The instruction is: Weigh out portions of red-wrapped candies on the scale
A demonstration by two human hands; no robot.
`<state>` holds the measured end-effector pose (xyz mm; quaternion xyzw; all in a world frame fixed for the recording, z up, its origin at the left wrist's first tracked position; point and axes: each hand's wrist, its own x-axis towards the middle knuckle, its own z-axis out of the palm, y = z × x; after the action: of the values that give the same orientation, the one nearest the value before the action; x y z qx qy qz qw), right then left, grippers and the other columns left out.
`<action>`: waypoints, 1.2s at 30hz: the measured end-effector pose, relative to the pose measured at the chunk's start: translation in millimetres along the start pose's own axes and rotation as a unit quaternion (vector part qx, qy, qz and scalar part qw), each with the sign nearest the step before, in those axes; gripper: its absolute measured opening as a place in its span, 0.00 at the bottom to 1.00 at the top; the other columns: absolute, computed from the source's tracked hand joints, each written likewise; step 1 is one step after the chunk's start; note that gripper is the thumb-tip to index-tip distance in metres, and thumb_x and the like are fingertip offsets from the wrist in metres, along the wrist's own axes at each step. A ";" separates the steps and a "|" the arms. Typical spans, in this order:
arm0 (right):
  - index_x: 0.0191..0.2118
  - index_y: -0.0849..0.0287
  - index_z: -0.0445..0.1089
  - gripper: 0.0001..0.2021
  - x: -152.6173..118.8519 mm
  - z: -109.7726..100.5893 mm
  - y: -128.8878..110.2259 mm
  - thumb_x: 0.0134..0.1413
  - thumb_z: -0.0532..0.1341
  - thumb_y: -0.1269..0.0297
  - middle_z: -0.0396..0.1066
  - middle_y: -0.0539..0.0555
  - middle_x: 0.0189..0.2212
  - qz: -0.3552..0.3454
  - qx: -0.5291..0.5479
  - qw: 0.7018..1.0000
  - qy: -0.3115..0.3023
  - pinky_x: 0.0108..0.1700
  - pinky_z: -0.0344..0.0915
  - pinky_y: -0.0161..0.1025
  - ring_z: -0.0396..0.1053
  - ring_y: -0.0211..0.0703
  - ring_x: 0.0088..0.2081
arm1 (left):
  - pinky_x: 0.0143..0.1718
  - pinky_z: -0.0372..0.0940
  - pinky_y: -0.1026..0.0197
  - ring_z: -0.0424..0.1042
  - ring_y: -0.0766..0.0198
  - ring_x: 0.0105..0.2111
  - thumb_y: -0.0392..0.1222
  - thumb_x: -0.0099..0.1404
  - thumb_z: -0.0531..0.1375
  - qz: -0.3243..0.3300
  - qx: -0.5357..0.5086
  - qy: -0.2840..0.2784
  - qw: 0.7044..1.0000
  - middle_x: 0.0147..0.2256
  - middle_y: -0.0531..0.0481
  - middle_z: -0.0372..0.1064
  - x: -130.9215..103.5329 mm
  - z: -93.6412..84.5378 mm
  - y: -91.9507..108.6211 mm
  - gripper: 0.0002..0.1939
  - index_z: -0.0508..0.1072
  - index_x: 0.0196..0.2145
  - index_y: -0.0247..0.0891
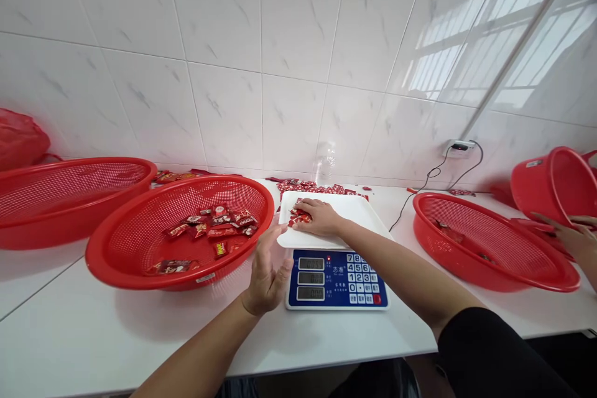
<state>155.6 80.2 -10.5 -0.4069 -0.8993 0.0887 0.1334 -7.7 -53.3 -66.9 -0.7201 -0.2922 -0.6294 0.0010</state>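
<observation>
A white scale pan [364,214] sits on a digital scale [338,280] with a blue keypad. My right hand [319,216] lies over small red packets [299,217] at the pan's left side, fingers curled round them. My left hand [265,273] is raised at the scale's front left corner, fingers up and thumb apart, with nothing in it. Left of it stands a red perforated basket [186,196] holding several red and dark wrapped packets [221,217].
Another red basket [69,168] stands far left, near a red bag [21,140]. Loose packets [312,186] lie along the wall. Right are a red basket [494,255], a power socket [459,148] with cables, and another person's hands [571,239] at a red tub [541,186].
</observation>
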 end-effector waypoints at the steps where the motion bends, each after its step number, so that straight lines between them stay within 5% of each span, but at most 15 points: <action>1: 0.59 0.50 0.62 0.31 -1.1 0.6 -0.9 0.54 0.58 0.40 0.57 0.57 0.62 -0.007 0.003 1.000 0.015 0.59 0.50 0.57 0.54 0.58 0.60 | 0.56 0.58 0.38 0.59 0.47 0.59 0.42 0.69 0.51 -0.007 -0.002 0.001 1.000 0.57 0.37 0.58 0.5 -0.5 -0.6 0.28 0.49 0.64 0.43; 7: 0.46 0.55 0.70 0.15 -4.2 3.3 -5.5 0.55 0.63 0.56 0.71 0.54 0.46 -0.041 0.044 0.995 0.082 0.48 0.61 0.39 0.67 0.44 0.46 | 0.54 0.62 0.40 0.62 0.49 0.56 0.38 0.67 0.53 -0.017 0.003 -0.002 1.000 0.54 0.37 0.61 1.3 -1.9 -0.7 0.27 0.52 0.63 0.43; 12: 0.36 0.57 0.72 0.04 1.0 0.6 -4.4 0.53 0.61 0.66 0.73 0.52 0.37 -0.011 0.078 0.987 0.140 0.40 0.62 0.35 0.69 0.40 0.37 | 0.52 0.65 0.43 0.65 0.51 0.54 0.37 0.67 0.53 -0.025 0.011 -0.003 1.000 0.54 0.38 0.62 1.7 -0.8 -3.0 0.26 0.54 0.61 0.43; 17: 0.36 0.57 0.70 0.06 6.4 -14.5 12.1 0.53 0.57 0.66 0.71 0.47 0.25 0.059 0.127 0.969 0.202 0.27 0.60 0.31 0.66 0.35 0.23 | 0.52 0.66 0.45 0.66 0.53 0.52 0.36 0.67 0.54 -0.030 0.008 0.001 1.000 0.53 0.39 0.63 4.9 0.1 -4.7 0.24 0.56 0.60 0.42; 21: 0.37 0.57 0.69 0.08 -5.2 -38.7 44.6 0.51 0.57 0.63 0.71 0.46 0.25 0.114 0.149 0.948 0.257 0.23 0.60 0.29 0.66 0.35 0.22 | 0.50 0.68 0.47 0.67 0.54 0.52 0.35 0.67 0.53 -0.028 0.000 0.003 1.000 0.54 0.39 0.63 6.9 0.1 -2.9 0.24 0.57 0.60 0.42; 30: 0.42 0.61 0.68 0.16 -119.0 -114.6 165.9 0.51 0.56 0.58 0.71 0.54 0.29 0.304 0.034 0.877 0.371 0.30 0.63 0.36 0.69 0.43 0.29 | 0.50 0.67 0.44 0.68 0.53 0.50 0.34 0.66 0.55 -0.048 -0.016 0.000 0.999 0.51 0.39 0.65 3.5 1.3 -7.6 0.25 0.57 0.60 0.42; 36: 0.47 0.60 0.68 0.22 -194.6 -123.0 214.3 0.50 0.59 0.52 0.72 0.60 0.39 0.438 -0.062 0.844 0.303 0.42 0.63 0.44 0.68 0.53 0.42 | 0.49 0.68 0.45 0.69 0.54 0.49 0.34 0.65 0.56 -0.052 -0.026 -0.005 0.998 0.51 0.40 0.65 4.4 4.2 -10.5 0.26 0.58 0.59 0.43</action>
<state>469.0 79.4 16.0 -0.7728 -0.5456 -0.0463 0.3208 -8.2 -41.2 -67.7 -0.7066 -0.3128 -0.6326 -0.0522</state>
